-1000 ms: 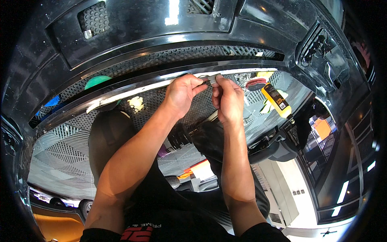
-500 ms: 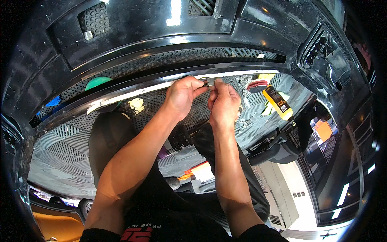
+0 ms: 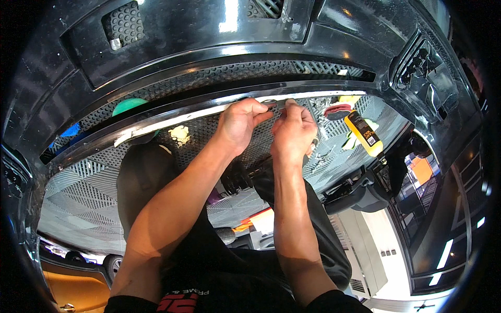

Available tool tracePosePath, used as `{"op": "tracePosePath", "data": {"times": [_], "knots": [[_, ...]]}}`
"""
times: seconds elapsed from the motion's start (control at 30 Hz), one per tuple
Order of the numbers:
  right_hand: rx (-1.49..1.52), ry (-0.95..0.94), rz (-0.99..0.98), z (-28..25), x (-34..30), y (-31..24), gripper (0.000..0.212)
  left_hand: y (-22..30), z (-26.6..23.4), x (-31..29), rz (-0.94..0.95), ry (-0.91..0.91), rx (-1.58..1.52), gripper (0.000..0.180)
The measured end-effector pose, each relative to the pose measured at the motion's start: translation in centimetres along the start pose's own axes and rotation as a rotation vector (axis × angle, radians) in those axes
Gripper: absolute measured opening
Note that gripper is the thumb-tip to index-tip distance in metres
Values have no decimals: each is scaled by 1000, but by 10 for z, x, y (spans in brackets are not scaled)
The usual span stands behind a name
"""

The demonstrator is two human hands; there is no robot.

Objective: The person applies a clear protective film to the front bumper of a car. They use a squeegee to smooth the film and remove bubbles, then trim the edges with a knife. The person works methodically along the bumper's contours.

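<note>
In front of me a large glossy black car bumper (image 3: 198,36) arches across the view, with a whitish strip (image 3: 198,111) along its near edge. My left hand (image 3: 241,124) is closed at that edge, thumb and forefinger pinched together beside a small dark piece too small to make out. Just to its right, my right hand (image 3: 294,133) has thumb and fingers pressed together, a short gap from the left fingertips. Whatever lies between the right fingers is hidden.
A yellow bottle with a black label (image 3: 364,134) lies right of my hands, near a dark red pad (image 3: 338,110). A crumpled cream lump (image 3: 179,135) rests on the dark perforated mat. Behind the bumper's slot sits a green round thing (image 3: 129,106). An orange car (image 3: 75,287) stands lower left.
The small grey piece that spanned both hands' fingertips no longer shows clearly between them. My right hand has drawn slightly apart from the left; the view has shifted a little.
</note>
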State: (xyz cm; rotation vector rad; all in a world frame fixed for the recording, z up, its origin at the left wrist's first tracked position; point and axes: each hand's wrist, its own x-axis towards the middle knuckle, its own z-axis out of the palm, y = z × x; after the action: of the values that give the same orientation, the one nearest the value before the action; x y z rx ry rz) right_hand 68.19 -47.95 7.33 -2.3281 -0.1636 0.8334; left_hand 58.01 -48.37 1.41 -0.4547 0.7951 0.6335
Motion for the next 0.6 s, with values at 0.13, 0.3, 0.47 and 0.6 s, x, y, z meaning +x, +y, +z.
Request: {"op": "tracePosePath", "data": {"times": [0.13,0.3,0.47,0.6], "knots": [[17,-42,29,-7,8,-5,34,1,0,0,11,2,14,11],[3,-26,22,-4,4,-4,36,0,1,-1,8,15,30,11],[22,-1,4,-6,10,8,31,1,1,0,4,7,46,11],[-32,-40,-12,-8,12,9,27,1,2,-1,8,9,47,12]]}}
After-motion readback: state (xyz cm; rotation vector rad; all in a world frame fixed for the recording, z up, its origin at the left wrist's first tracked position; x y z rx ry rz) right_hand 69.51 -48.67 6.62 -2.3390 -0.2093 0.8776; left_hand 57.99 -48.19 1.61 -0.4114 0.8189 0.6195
